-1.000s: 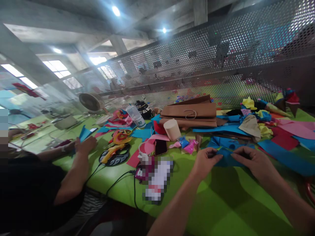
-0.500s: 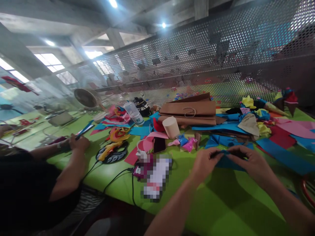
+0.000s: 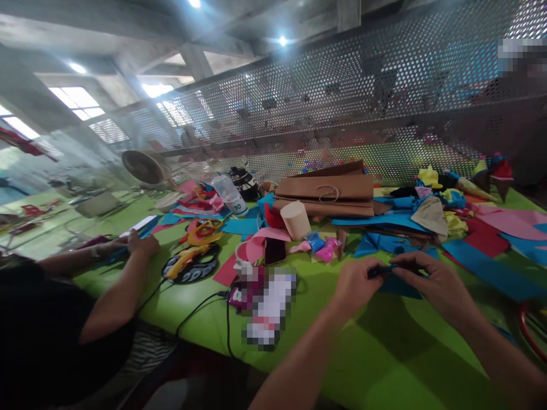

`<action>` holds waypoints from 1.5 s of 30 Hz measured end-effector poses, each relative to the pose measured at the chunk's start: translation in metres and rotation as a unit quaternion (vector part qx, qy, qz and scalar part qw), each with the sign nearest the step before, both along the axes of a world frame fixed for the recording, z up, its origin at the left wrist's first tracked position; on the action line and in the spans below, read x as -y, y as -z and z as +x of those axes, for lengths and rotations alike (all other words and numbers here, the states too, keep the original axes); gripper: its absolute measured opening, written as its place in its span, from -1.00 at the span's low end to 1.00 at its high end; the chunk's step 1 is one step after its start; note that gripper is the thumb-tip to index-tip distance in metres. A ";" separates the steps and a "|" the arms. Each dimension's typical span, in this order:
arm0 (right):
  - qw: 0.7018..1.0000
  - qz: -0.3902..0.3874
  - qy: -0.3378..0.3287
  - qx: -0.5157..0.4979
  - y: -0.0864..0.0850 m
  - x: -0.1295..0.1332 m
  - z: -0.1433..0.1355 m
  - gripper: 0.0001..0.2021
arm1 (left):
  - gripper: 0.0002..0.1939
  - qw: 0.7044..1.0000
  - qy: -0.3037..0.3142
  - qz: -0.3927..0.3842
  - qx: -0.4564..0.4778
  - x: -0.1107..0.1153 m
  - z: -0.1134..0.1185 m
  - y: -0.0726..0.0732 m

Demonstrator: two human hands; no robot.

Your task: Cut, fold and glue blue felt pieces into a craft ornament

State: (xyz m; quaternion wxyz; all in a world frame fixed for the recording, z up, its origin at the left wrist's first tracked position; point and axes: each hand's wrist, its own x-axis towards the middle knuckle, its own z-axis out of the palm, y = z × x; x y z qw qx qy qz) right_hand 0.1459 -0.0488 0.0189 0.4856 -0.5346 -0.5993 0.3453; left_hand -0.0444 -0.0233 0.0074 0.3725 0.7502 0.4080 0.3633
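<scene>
The left hand (image 3: 352,282) pinches one end of a small blue piece (image 3: 386,269) between thumb and fingers; the right hand (image 3: 433,279) grips its other end in a narrow pinch. The piece sits between them, above the green counter (image 3: 384,359), and looks folded or bunched, though the fingers hide much of it. Handling it appears to call for both pinches working together. Just beyond lie blue paper scraps (image 3: 384,243), crowding the space ahead; a blue strip (image 3: 491,270) lies to the right. Leftward are shiny bundles (image 3: 327,250), a cream roll (image 3: 296,221) and, farther off, a co-worker's hand (image 3: 143,245).
</scene>
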 end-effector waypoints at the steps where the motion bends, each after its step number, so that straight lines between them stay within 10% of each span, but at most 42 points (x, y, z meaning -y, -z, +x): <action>1: 1.000 0.004 0.000 0.006 0.000 0.000 0.000 -0.63 | -0.87 1.000 0.000 0.005 -0.007 0.001 0.000 0.000; 23: 0.981 -0.029 0.114 -0.151 -0.003 -0.003 0.012 -0.63 | -0.54 0.973 0.031 -0.162 0.162 -0.011 -0.006 -0.001; 30: 0.987 -0.012 0.113 -0.114 -0.003 -0.003 0.011 -0.64 | -0.77 0.993 -0.059 -0.047 0.095 -0.016 -0.009 -0.002; 45: 0.997 0.055 0.052 -0.006 -0.006 -0.001 0.004 -0.81 | -0.78 0.999 0.016 0.041 0.014 -0.011 -0.010 -0.009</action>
